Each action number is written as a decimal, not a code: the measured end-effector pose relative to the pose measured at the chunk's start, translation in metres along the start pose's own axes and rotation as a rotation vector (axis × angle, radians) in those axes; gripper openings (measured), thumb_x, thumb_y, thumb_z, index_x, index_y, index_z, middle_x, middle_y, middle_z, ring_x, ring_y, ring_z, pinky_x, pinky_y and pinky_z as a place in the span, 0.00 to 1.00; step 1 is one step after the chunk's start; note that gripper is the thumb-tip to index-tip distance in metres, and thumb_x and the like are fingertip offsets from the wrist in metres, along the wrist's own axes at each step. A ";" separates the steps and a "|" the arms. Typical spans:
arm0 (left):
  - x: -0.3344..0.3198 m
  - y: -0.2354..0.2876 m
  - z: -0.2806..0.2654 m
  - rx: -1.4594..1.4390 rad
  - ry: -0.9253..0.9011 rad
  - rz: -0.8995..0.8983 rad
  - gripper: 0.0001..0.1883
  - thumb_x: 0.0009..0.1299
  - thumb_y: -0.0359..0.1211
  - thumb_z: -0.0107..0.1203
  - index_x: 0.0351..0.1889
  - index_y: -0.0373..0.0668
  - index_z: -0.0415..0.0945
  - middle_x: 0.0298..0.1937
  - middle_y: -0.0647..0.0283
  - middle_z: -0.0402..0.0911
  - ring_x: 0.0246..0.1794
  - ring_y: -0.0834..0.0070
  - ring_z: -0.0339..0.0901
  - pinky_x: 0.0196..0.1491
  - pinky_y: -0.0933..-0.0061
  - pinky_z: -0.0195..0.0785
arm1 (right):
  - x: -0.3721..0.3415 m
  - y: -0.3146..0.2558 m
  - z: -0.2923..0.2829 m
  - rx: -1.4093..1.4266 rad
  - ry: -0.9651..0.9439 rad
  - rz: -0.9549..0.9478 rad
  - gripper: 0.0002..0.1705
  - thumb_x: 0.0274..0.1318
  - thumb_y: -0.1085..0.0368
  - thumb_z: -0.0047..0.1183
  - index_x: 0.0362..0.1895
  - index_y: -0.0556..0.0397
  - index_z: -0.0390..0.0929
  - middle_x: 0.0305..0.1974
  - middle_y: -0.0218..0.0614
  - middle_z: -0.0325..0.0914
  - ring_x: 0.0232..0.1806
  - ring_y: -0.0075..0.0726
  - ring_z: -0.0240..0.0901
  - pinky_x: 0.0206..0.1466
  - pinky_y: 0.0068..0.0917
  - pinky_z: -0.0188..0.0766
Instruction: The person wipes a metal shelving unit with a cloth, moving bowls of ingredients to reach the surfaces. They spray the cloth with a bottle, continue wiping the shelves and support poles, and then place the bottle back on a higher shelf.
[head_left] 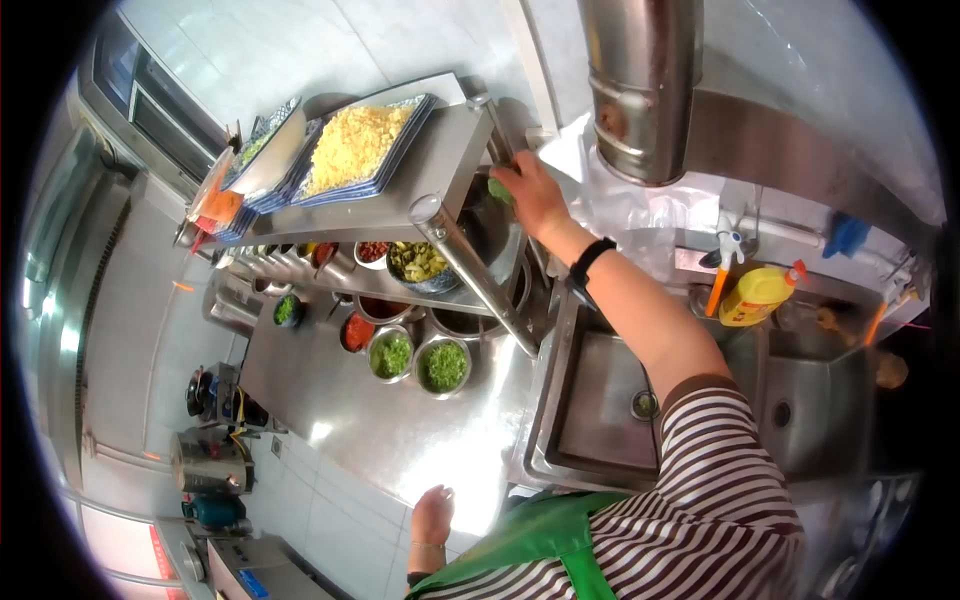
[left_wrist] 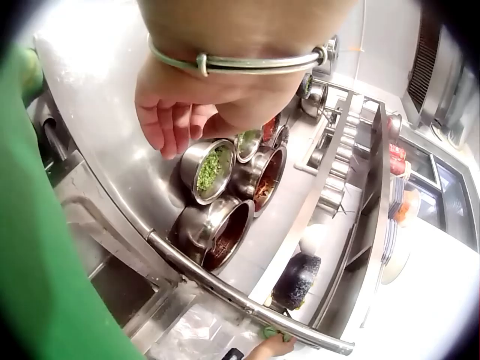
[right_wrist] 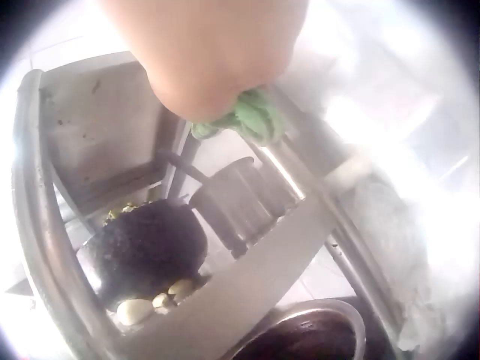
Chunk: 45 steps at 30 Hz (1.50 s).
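Note:
My right hand reaches to the far end of the raised steel shelf and grips a bunched green cloth beside the metal post. Just below it in the right wrist view are a dark bowl of chopped greenish food, a few garlic cloves and a steel container. My left hand hangs by the front of the steel counter, fingers loosely bent and holding nothing. In the left wrist view, a steel pot of chopped greens shows just beyond its fingers.
A blue-rimmed tray of yellow crumbly food tops the shelf. Several pots, including one of red sauce, stand on the counter. To the right are a sink, a yellow bottle and a thick metal pipe.

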<state>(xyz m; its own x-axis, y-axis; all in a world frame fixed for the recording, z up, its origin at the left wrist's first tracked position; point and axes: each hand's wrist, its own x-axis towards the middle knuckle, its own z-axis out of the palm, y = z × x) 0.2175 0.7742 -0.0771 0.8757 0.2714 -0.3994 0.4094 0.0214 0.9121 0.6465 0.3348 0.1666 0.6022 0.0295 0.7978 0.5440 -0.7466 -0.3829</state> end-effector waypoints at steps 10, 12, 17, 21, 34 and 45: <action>-0.034 0.060 0.018 -0.760 0.075 -0.386 0.05 0.69 0.25 0.56 0.39 0.31 0.75 0.35 0.58 0.77 0.41 0.65 0.76 0.53 0.63 0.75 | -0.005 -0.003 0.014 -0.142 -0.127 0.077 0.14 0.64 0.62 0.50 0.53 0.46 0.77 0.59 0.52 0.66 0.58 0.60 0.70 0.55 0.49 0.74; -0.039 0.052 0.014 -0.764 0.093 -0.377 0.05 0.69 0.25 0.57 0.39 0.32 0.75 0.35 0.58 0.77 0.41 0.64 0.76 0.52 0.64 0.75 | 0.014 -0.010 -0.004 -0.116 -0.131 0.057 0.14 0.64 0.62 0.50 0.52 0.46 0.78 0.59 0.52 0.66 0.57 0.59 0.70 0.54 0.49 0.74; -0.039 0.064 0.019 -0.783 0.026 -0.346 0.05 0.70 0.26 0.56 0.39 0.33 0.76 0.35 0.58 0.78 0.42 0.64 0.77 0.51 0.63 0.74 | -0.026 0.002 0.022 -0.226 -0.270 0.090 0.12 0.62 0.65 0.50 0.49 0.49 0.79 0.57 0.49 0.65 0.57 0.58 0.68 0.54 0.47 0.75; -0.048 0.061 0.012 -0.769 0.031 -0.334 0.05 0.70 0.27 0.56 0.40 0.34 0.76 0.35 0.58 0.78 0.42 0.63 0.77 0.51 0.62 0.74 | -0.013 -0.001 0.022 -0.196 -0.184 0.090 0.11 0.64 0.67 0.47 0.48 0.52 0.77 0.57 0.50 0.66 0.56 0.58 0.69 0.54 0.48 0.74; -0.058 0.053 0.007 -0.795 0.073 -0.332 0.05 0.71 0.27 0.53 0.41 0.34 0.74 0.37 0.55 0.78 0.46 0.61 0.75 0.57 0.60 0.72 | 0.009 -0.012 0.002 0.157 -0.163 0.320 0.13 0.60 0.69 0.52 0.48 0.45 0.81 0.50 0.47 0.67 0.56 0.56 0.69 0.56 0.45 0.71; -0.054 0.062 0.018 -0.803 0.017 -0.311 0.05 0.71 0.28 0.54 0.40 0.35 0.75 0.37 0.56 0.78 0.47 0.60 0.76 0.57 0.58 0.73 | -0.029 0.020 0.021 -0.195 -0.380 0.129 0.14 0.60 0.66 0.52 0.50 0.41 0.81 0.51 0.47 0.68 0.58 0.56 0.68 0.57 0.43 0.71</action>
<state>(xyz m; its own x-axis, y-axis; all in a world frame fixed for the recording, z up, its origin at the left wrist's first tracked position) 0.2005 0.7433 -0.0003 0.7472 0.1542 -0.6464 0.3195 0.7695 0.5530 0.6518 0.3332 0.1256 0.8498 0.1425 0.5075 0.3515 -0.8707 -0.3440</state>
